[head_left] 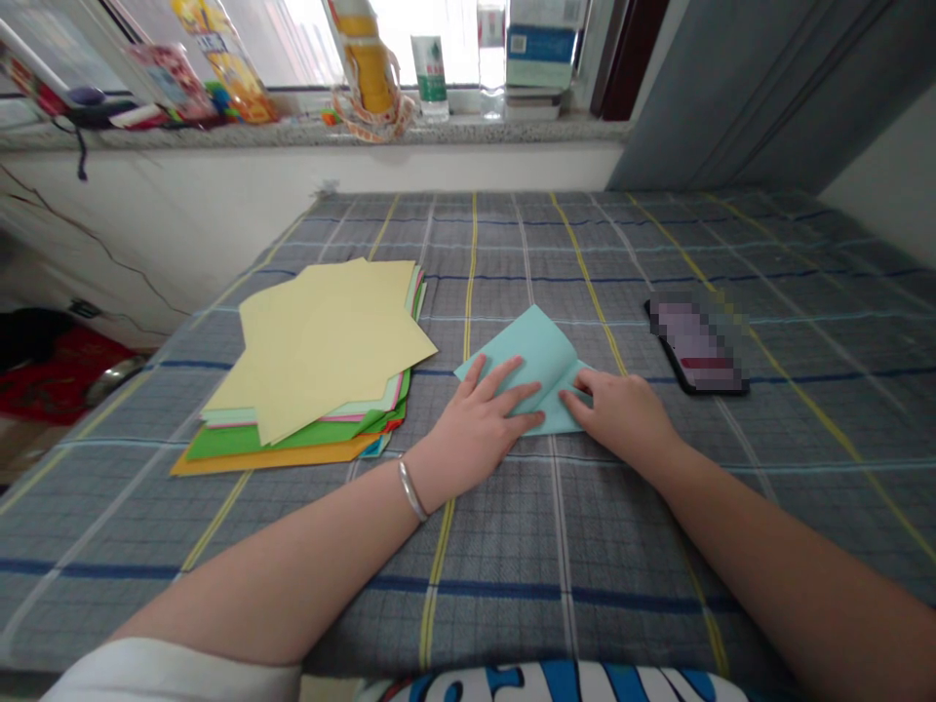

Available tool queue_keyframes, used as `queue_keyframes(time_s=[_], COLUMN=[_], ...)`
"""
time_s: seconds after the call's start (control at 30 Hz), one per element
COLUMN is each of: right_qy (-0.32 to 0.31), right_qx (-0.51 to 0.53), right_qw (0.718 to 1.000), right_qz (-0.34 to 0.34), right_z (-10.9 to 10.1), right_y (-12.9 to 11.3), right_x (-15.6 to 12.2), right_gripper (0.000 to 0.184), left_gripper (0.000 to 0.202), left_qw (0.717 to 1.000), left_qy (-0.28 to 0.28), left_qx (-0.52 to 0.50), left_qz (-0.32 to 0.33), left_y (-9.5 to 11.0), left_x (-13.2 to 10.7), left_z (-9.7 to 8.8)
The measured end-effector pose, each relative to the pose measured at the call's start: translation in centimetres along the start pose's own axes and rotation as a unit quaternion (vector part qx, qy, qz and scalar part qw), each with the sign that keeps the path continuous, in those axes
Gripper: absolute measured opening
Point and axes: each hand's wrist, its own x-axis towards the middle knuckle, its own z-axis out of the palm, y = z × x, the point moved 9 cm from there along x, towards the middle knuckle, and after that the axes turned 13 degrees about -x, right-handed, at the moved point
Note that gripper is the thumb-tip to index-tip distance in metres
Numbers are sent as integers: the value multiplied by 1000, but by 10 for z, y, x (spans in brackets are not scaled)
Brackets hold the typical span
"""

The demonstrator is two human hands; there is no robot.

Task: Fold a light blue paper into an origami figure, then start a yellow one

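Observation:
A light blue sheet of paper [537, 336], partly folded, lies on the plaid cloth in front of me. My left hand [493, 409] rests flat on it with the fingers spread, a silver bangle round the wrist. At the paper's right side, my right hand [618, 409] has its fingers curled in, thumb and forefinger pinching the folded edge. Part of that edge is hidden under the right fingers. Left of the hands sits a stack of coloured paper [329, 341], with pale yellow sheets on top and green and orange ones beneath.
A phone [698, 346] with a blurred screen lies to the right on the plaid cloth [504, 546]. Along the windowsill [292, 136] at the back stand snack bags, a yellow bottle [366, 58], a green-and-white cup [430, 78] and boxes [541, 58]. A grey curtain [731, 88] hangs at right.

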Motion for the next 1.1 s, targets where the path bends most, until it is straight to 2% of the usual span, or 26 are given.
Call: queue_keyframes(time_s=[0.23, 0.7, 0.77, 0.83, 0.93, 1.0, 1.1], right_qy=[-9, -7, 12, 53, 98, 95, 80], right_qx=[6, 27, 46, 68, 73, 63, 53], right_qw=[1000, 999, 998, 996, 987, 978, 975], right_qz=[14, 33, 37, 12, -107, -176, -200], right_z=[0, 3, 0, -9, -25, -29, -31], right_y=[2, 6, 7, 3, -19, -33, -41], right_x=[1, 2, 1, -2, -13, -21, -28], right_gripper=[28, 25, 22, 23, 19, 20, 25], left_gripper=[27, 32, 32, 33, 35, 37, 43], left_qw=[999, 998, 998, 998, 997, 997, 995], left_qy=[-38, -48, -48, -53, -68, -79, -97], left_qx=[1, 4, 8, 9, 3, -3, -10], left_qz=[29, 39, 40, 38, 30, 22, 13], left_y=[7, 13, 13, 14, 14, 14, 13], left_x=[2, 2, 2, 3, 4, 4, 3], left_z=[6, 8, 9, 10, 11, 11, 10])
